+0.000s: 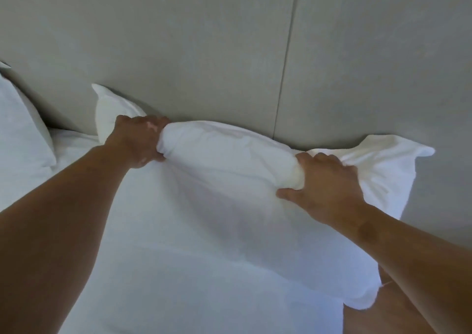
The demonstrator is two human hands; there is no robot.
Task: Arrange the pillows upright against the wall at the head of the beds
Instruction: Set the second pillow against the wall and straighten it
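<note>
A large white pillow (229,180) stands on the bed with its top edge touching the grey wall (204,53). My left hand (139,142) clutches the top edge near its left corner. My right hand (324,180) clutches the same edge nearer the right corner, thumb on the front face. Both top corners stick out past my hands. A second white pillow (23,129) leans upright against the wall at the far left, partly cut off by the frame.
White bed sheet (74,150) shows between the two pillows. A vertical seam (283,78) runs down the wall panels behind the pillow. A strip of brownish floor (383,316) shows at the lower right, beside the bed.
</note>
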